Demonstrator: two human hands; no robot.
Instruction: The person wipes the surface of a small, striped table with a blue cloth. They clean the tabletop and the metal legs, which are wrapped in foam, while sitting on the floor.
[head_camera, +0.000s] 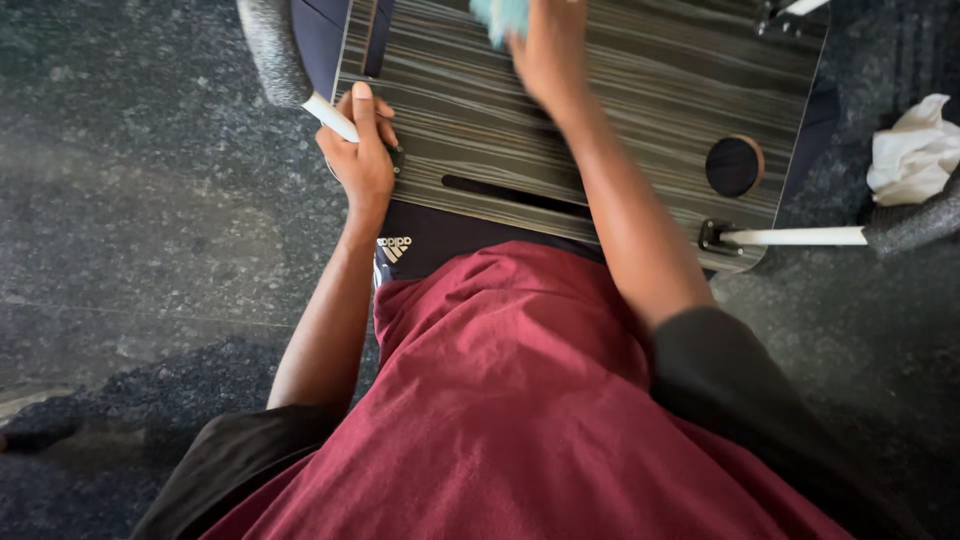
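Observation:
A small folding lap table (640, 90) with a dark striped wood-grain top lies across my lap. My left hand (362, 150) grips its near left corner, beside a white metal leg (328, 116) that ends in a grey foam pad (270, 50). My right hand (545, 45) reaches over the top's far part and presses a light blue cloth (500, 15) to the surface; the cloth is cut off by the frame's top edge. The tabletop has a long slot (515, 196) near me and a round recess (734, 166) at the right.
A second white leg (795, 236) with a grey foam pad (915, 222) sticks out to the right. A crumpled white cloth or paper (912, 150) lies on the dark speckled stone floor (150, 200). My maroon shirt (520, 400) fills the lower frame.

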